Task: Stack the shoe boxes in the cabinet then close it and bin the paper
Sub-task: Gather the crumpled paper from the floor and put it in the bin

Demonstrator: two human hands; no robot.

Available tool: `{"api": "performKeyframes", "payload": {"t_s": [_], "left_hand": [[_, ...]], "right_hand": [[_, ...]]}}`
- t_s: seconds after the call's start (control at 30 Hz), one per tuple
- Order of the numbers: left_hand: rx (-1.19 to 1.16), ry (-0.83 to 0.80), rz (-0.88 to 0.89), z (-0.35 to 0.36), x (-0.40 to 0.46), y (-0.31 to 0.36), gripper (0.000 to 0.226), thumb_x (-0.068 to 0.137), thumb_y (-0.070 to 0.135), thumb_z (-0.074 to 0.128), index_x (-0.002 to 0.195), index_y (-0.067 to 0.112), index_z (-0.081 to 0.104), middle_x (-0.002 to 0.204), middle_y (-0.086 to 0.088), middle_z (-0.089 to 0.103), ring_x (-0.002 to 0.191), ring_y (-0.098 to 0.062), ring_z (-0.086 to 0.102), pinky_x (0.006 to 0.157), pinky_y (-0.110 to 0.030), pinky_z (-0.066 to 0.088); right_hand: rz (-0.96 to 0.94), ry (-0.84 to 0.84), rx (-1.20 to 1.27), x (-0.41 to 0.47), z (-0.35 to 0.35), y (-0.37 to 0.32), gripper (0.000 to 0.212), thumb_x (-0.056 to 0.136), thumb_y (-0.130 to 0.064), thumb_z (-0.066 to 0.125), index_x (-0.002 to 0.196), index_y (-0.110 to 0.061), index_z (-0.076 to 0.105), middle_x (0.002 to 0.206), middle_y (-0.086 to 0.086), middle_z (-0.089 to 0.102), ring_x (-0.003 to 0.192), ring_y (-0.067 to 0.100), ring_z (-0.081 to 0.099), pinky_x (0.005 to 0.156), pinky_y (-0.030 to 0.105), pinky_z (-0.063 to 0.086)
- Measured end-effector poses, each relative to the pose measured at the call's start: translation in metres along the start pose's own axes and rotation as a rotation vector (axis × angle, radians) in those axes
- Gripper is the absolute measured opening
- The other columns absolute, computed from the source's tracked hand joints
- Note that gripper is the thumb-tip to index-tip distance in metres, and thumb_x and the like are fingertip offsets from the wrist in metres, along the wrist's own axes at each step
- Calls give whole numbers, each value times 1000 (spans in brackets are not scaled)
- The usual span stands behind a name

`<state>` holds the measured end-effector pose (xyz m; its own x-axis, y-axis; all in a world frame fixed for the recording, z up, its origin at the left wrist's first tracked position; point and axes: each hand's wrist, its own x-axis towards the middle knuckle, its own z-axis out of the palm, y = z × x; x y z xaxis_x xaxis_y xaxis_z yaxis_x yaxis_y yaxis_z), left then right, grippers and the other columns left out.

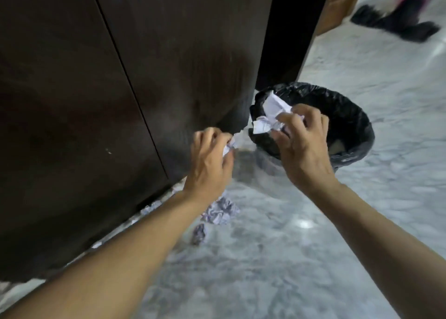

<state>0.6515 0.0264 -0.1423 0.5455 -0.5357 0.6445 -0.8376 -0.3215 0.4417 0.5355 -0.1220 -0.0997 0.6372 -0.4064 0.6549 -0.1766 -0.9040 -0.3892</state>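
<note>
The dark brown cabinet (101,106) fills the left of the view, its doors closed. A bin lined with a black bag (347,116) stands on the floor just past the cabinet's corner. My right hand (301,147) grips a bunch of crumpled white paper (270,116) over the bin's near rim. My left hand (210,159) holds a smaller crumpled paper (229,146) by the cabinet's lower corner, left of the bin. More crumpled paper balls (220,212) lie on the floor under my left wrist, one further (198,233) toward me.
The floor is pale grey marble (301,258). Paper scraps (150,207) lie along the cabinet's base. A dark gap (289,29) sits right of the cabinet beside a wooden frame. A dark blurred shape (398,22) and pink cloth are at the far top right.
</note>
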Motion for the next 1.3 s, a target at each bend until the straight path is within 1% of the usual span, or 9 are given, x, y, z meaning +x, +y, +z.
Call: {"api": "performKeyframes", "payload": {"t_s": [0.17,0.27,0.4,0.5,0.73,0.93,1.03,1.13,1.3], "left_hand": [[-37,-43,66,41,81,46,19,86,23,55,94,6,62,100,-15,56,92,-35,48,77,-42,40],[-52,-246,30,67,103,62,26,88,22,63,109,8,59,113,-13,52,108,-33,44,93,-44,39],[50,-647,-53,93,112,67,73,91,40,59,150,15,23,153,-10,28,144,-30,18,118,-46,11],[31,-717,-85,97,107,65,83,92,48,55,154,16,9,162,-9,10,149,-26,2,119,-50,-4],[20,-670,-55,49,107,58,100,81,64,59,155,21,7,163,-5,2,149,-25,3,117,-54,-1],[34,-635,-117,-14,67,11,93,82,61,61,154,18,18,162,-4,12,148,-18,11,119,-50,7],[121,-677,-172,-42,22,-30,80,88,47,62,151,15,26,160,-5,20,147,-19,18,119,-45,13],[165,-679,-241,-64,-41,-71,70,86,34,67,145,8,39,151,-10,36,139,-26,36,114,-37,27],[226,-562,-282,-78,-146,-113,64,76,43,56,127,4,54,122,-12,56,106,-35,59,94,-43,48]], "right_hand": [[257,-41,-167,47,-33,59,28,94,-30,55,119,-17,56,124,18,44,110,37,40,94,48,36],[409,-222,-224,44,-35,91,33,89,-15,57,122,-20,56,125,19,44,115,41,41,95,45,36],[466,-273,-129,34,-35,104,47,78,6,47,115,-17,64,134,10,50,119,31,48,84,22,32],[505,-160,-104,31,-35,101,46,77,9,43,111,-13,67,134,5,53,121,24,49,81,18,29],[369,86,28,28,-28,67,35,80,4,47,107,-7,67,118,10,61,108,24,56,85,15,35],[51,149,216,-3,0,-10,22,81,5,51,99,1,63,109,13,62,95,23,61,76,29,50],[-10,-21,278,-35,30,-37,19,83,2,55,100,-1,63,106,12,62,94,25,61,76,31,50],[52,-333,279,-72,70,-48,23,82,-9,65,105,-8,63,108,8,63,95,27,63,77,32,49],[178,-784,141,-115,118,-44,66,75,-43,76,130,-16,51,138,5,47,126,27,47,98,36,43]]}}
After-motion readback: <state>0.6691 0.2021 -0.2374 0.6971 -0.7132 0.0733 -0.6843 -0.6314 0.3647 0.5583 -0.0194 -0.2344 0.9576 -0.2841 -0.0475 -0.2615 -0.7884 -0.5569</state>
